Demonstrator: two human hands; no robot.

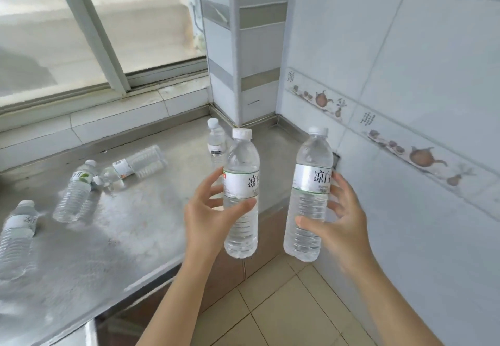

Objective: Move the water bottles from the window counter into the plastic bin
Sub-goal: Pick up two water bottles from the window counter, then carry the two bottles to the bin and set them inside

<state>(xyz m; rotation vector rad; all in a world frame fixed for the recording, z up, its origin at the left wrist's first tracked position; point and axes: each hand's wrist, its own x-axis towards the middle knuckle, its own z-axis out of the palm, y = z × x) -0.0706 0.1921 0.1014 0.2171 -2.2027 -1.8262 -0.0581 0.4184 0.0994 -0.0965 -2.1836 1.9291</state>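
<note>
Mid-carry, by the look of it: left hand [208,210] wrapped round one water bottle [240,194], right hand [335,215] wrapped round a second bottle [308,197], both upright, lifted clear of the steel window counter [130,226] and hanging over its front edge and the tiled floor [270,305]. Four more on the counter: three lying flat [73,194] at left, one standing [216,141] near the corner. No plastic bin in view. Next, probably: turn to find the bin, lower both in, return for the rest.
</note>
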